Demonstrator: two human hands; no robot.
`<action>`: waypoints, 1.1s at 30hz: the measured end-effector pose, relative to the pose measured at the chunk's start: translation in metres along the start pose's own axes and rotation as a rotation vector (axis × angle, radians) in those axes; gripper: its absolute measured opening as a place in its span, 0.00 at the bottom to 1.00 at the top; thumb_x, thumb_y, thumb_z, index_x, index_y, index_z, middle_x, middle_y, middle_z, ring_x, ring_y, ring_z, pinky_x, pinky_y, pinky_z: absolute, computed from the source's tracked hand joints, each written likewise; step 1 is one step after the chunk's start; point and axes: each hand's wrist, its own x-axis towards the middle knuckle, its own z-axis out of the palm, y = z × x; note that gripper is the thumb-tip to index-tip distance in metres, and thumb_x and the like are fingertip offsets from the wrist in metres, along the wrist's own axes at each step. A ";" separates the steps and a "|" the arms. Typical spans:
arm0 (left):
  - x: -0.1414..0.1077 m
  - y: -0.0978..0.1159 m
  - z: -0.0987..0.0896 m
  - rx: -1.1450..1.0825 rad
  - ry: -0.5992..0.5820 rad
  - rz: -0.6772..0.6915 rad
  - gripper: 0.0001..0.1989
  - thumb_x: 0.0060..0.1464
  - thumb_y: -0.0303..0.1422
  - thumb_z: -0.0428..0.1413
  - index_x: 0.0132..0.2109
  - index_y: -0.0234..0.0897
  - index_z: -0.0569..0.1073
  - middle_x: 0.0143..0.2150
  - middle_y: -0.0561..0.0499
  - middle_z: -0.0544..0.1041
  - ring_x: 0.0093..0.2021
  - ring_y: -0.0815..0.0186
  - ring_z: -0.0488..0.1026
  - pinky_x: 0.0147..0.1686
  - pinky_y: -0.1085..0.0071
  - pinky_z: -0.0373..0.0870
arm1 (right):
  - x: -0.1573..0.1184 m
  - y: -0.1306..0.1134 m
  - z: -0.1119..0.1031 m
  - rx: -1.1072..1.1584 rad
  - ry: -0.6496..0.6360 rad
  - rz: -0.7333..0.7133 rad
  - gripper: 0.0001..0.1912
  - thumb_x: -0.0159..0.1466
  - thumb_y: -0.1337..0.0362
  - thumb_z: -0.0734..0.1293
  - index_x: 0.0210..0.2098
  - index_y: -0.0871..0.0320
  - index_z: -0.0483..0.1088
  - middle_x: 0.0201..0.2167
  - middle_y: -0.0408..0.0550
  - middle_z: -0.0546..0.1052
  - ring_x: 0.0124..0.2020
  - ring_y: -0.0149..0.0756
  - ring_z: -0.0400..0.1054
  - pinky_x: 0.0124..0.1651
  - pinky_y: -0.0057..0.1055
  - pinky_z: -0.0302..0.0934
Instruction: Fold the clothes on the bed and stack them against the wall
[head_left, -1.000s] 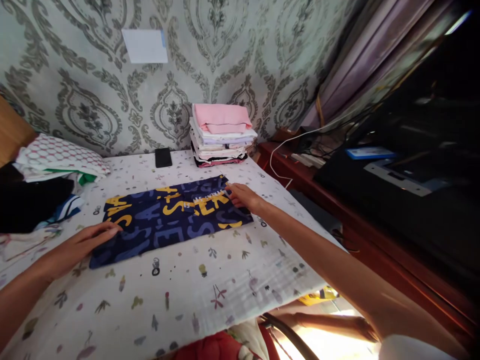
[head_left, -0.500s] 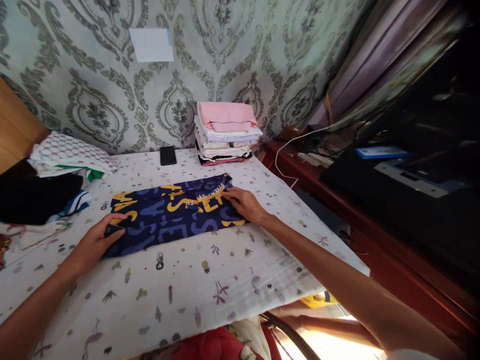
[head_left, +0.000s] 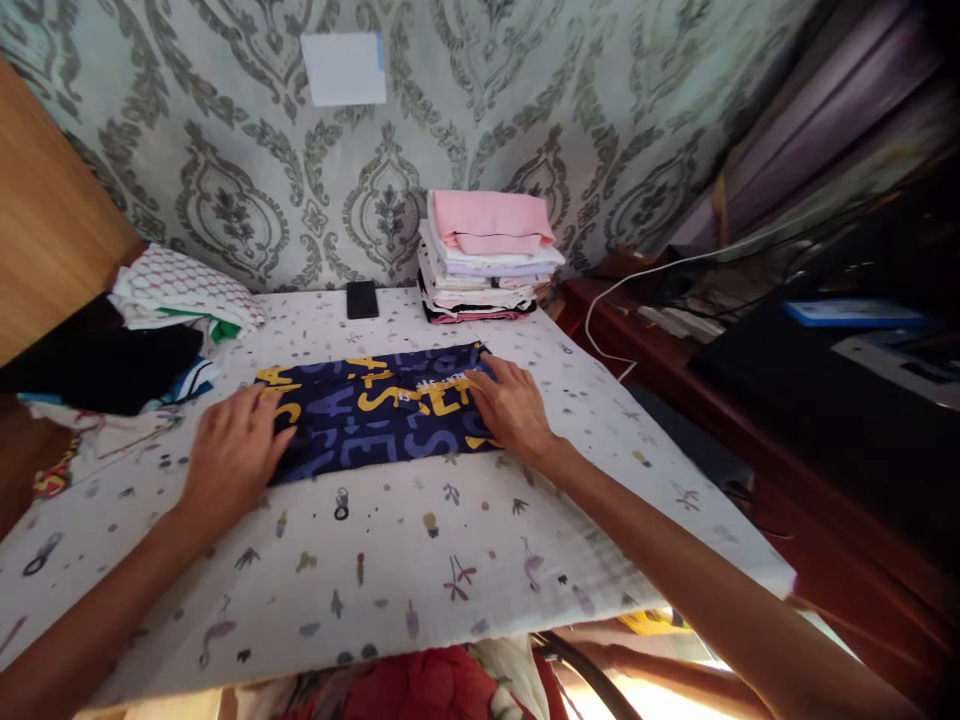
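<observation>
A dark blue garment (head_left: 360, 425) with yellow and purple-blue letters lies folded into a long flat strip on the patterned white cloth. My left hand (head_left: 234, 440) rests on its left end, open, with the fingers stretched over the edge and the thumb apart. At the other end lies my right hand (head_left: 514, 408), also open. Its fingers reach across the garment's right edge, and its thumb touches the fabric near the small white lettering.
Behind the garment stands a stack of folded clothes (head_left: 491, 255), pink on top, with a black phone (head_left: 362, 300) to its left. Loose clothes (head_left: 142, 350) are heaped at the far left. A white cable (head_left: 600, 300) runs by the red-brown furniture (head_left: 832, 600) at right.
My left hand has moved from the garment's near left corner to lie flatter over its left end. The right hand has spread onto the right edge. The view has shifted left.
</observation>
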 end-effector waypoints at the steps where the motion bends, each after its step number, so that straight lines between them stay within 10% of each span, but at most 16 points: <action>1: 0.001 0.007 0.005 -0.054 -0.002 0.090 0.29 0.67 0.45 0.39 0.63 0.28 0.65 0.66 0.30 0.65 0.66 0.45 0.62 0.63 0.49 0.59 | 0.002 -0.006 0.004 0.038 -0.015 -0.058 0.21 0.72 0.63 0.56 0.59 0.58 0.71 0.66 0.60 0.66 0.65 0.52 0.61 0.63 0.50 0.58; 7: -0.005 0.022 0.040 -0.271 -0.377 0.435 0.36 0.67 0.53 0.38 0.74 0.39 0.45 0.75 0.42 0.51 0.75 0.58 0.46 0.71 0.57 0.44 | 0.005 -0.018 0.045 0.121 -0.187 -0.193 0.29 0.73 0.51 0.53 0.68 0.57 0.58 0.70 0.58 0.60 0.71 0.46 0.51 0.69 0.51 0.49; 21: -0.012 -0.064 0.039 -0.432 -0.307 0.054 0.33 0.67 0.50 0.40 0.72 0.39 0.54 0.74 0.42 0.55 0.72 0.56 0.53 0.69 0.55 0.52 | 0.005 -0.013 0.048 0.174 -0.097 -0.195 0.27 0.73 0.52 0.53 0.66 0.56 0.62 0.67 0.59 0.64 0.70 0.49 0.53 0.68 0.56 0.51; 26: 0.059 -0.098 0.043 -0.573 -0.160 -0.242 0.24 0.62 0.43 0.45 0.57 0.32 0.69 0.58 0.38 0.74 0.57 0.57 0.72 0.54 0.63 0.69 | 0.011 -0.090 0.021 0.276 0.016 -0.283 0.17 0.72 0.58 0.58 0.52 0.56 0.73 0.55 0.59 0.74 0.58 0.49 0.67 0.58 0.50 0.64; 29: 0.103 -0.110 0.053 -0.435 -0.245 -0.368 0.15 0.57 0.35 0.50 0.46 0.31 0.74 0.48 0.40 0.78 0.49 0.58 0.73 0.48 0.68 0.69 | 0.016 -0.166 0.009 0.320 -0.196 -0.494 0.11 0.71 0.61 0.61 0.40 0.57 0.74 0.42 0.54 0.77 0.48 0.42 0.71 0.43 0.34 0.69; 33: 0.124 -0.114 0.064 -0.419 -0.335 -0.399 0.11 0.52 0.35 0.55 0.40 0.33 0.74 0.34 0.47 0.78 0.32 0.64 0.73 0.31 0.73 0.66 | 0.029 -0.239 0.009 0.324 -0.313 -0.573 0.15 0.70 0.56 0.62 0.46 0.61 0.71 0.44 0.56 0.76 0.46 0.46 0.72 0.38 0.37 0.70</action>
